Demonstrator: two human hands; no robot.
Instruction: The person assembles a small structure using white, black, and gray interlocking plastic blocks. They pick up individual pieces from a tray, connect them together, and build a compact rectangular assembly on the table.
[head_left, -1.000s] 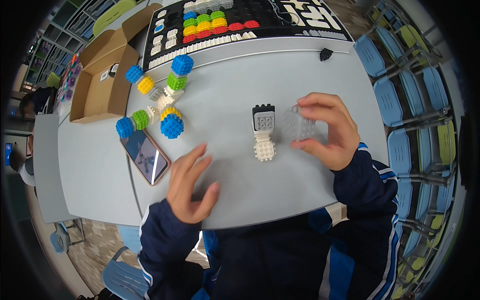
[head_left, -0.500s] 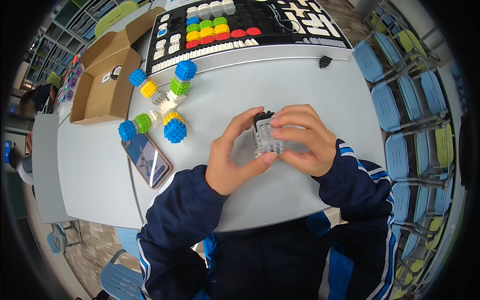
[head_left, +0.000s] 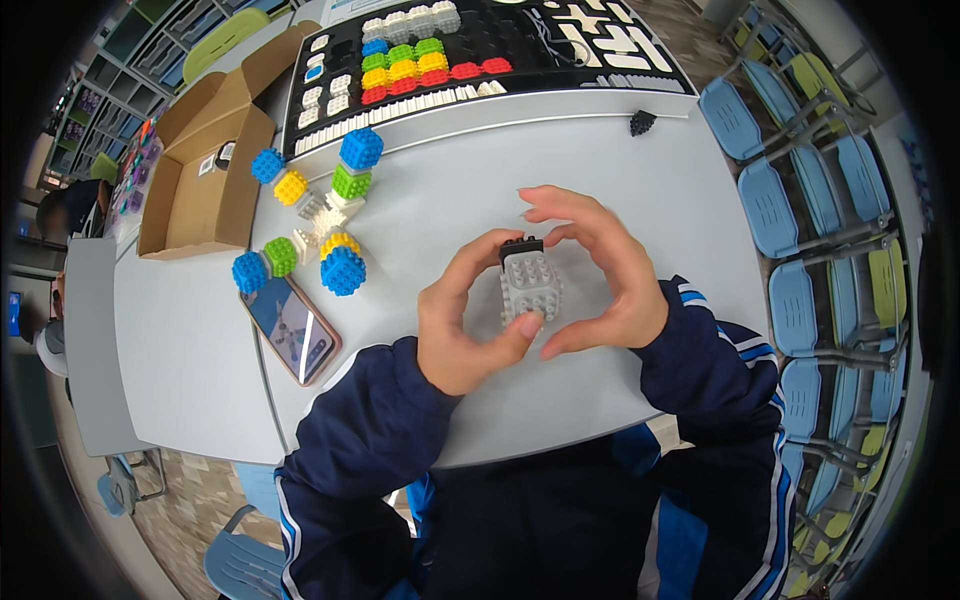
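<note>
A grey studded building block (head_left: pixel 531 284) with a black piece at its far end is held in my left hand (head_left: pixel 463 315), thumb on the near end and fingers at the black part. My right hand (head_left: pixel 612 278) is curved around the block's right side, thumb and fingers spread apart, with a gap to the block. To the left on the table stands a model of white connectors (head_left: pixel 325 222) with blue, green and yellow studded blocks on its arms. A phone (head_left: pixel 290 328) showing a picture lies beside it, under one blue block.
A black tray (head_left: pixel 490 60) of sorted coloured blocks and white parts lies along the far side. Near its right front corner is a small black block (head_left: pixel 642 123). An open cardboard box (head_left: pixel 200 190) stands at the far left. Blue and green chairs (head_left: pixel 770 210) are stacked at the right.
My right hand has let go of the grey block and spread its fingers. The block stays in my left hand. The view has shifted slightly.
</note>
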